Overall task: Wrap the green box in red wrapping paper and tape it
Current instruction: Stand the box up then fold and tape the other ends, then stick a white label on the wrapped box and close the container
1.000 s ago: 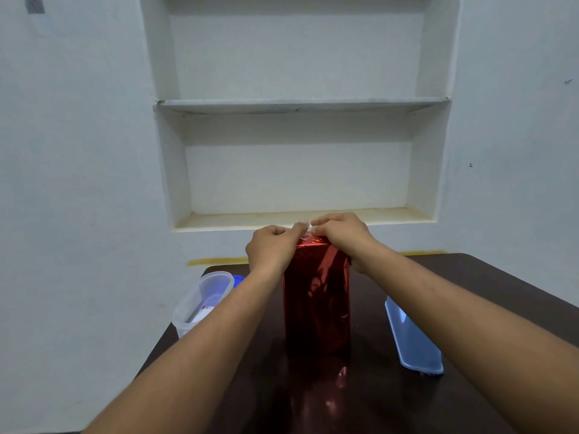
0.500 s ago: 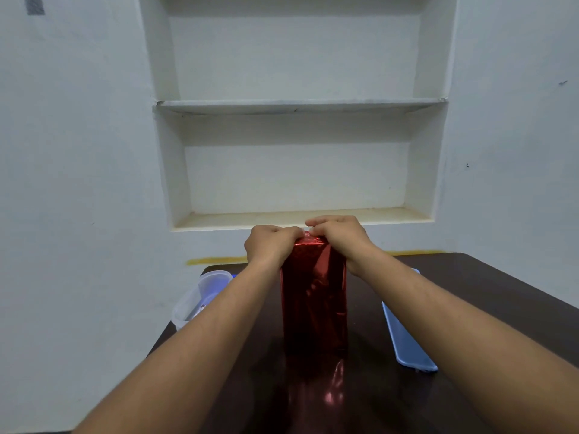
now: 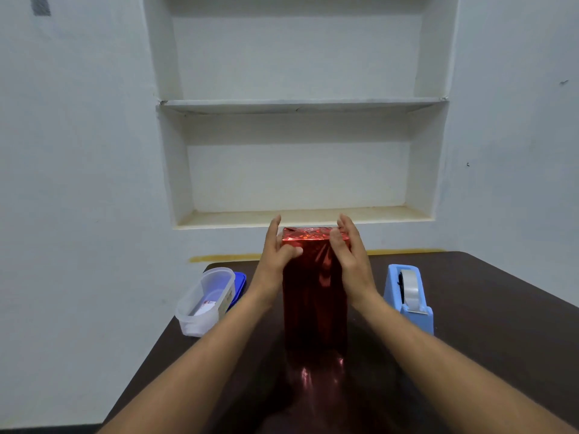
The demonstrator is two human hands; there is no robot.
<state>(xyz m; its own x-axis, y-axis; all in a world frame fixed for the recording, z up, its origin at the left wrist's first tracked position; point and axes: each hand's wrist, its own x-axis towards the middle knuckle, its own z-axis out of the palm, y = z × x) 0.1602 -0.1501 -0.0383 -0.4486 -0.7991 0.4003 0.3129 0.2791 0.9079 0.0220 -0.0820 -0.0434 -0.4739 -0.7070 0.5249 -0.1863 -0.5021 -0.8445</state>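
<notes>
Box (image 3: pixel 315 289) stands upright on its end near the middle of the table (image 3: pixel 488 311), fully covered in shiny red wrapping paper (image 3: pixel 308 238); none of the green shows. Top end looks folded flat, with a speckled glint across the upper face. Paper on the near face is creased and dark, and the glossy tabletop throws back a red reflection just in front of the base. Left hand (image 3: pixel 275 250) lies against the left upper side of the box, fingers straight and pointing up past the top edge, thumb pressed across onto the near face. Right hand (image 3: pixel 349 245) mirrors it on the right upper side, fingers extended upward and slightly spread, palm flat to the paper; the thumb lies along the near right edge. Neither hand curls round anything; both press flat on the wrapped sides. Both bare forearms reach in from the near edge of the table. To the right, apart from the box, a light blue tape dispenser (image 3: pixel 409 296) with a clear roll in it. To the left, at the table's corner, a clear plastic container (image 3: pixel 205 300) with a white slip inside, and a blue lid (image 3: pixel 238 285) just behind it. Behind the table, a white wall with a recessed shelf (image 3: pixel 300 104).
</notes>
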